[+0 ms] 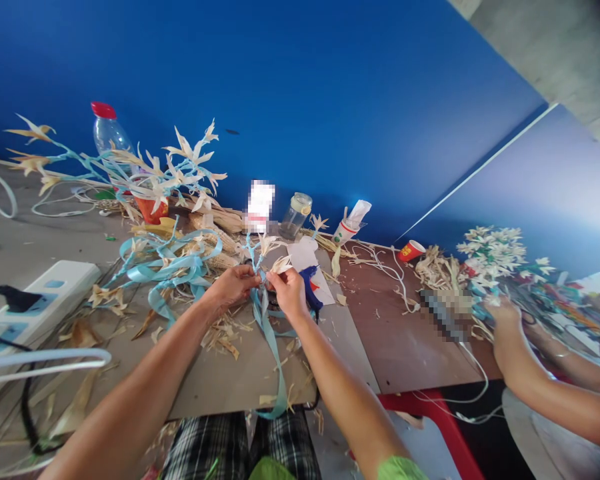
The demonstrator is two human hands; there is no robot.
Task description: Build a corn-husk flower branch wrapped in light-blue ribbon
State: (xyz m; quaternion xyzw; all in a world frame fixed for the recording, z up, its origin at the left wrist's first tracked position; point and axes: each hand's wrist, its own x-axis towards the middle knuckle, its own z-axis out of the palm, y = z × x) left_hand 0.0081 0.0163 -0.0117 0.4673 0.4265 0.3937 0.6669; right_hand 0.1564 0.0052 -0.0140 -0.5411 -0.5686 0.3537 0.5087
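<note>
My left hand (234,285) is closed in a pinch on a stem wrapped in light blue ribbon, above the middle of the table. Close beside it, my right hand (289,292) has its fingers pinched at the base of a pale corn-husk flower (281,265), where it meets the stem. Another husk flower (269,244) rises just above the hands. From between them a long light blue ribbon (275,360) hangs over the table's front edge. A dark blue tool (311,287), its kind unclear, lies right of my right hand. More looped ribbon (183,263) lies to the left.
Finished husk-flower branches (180,167) stand at the back left near a red-capped bottle (110,130). A power strip (40,300) lies left. Behind are a clear jar (296,215) and a paper cup (347,227). A co-worker's arm (525,360) reaches in at right.
</note>
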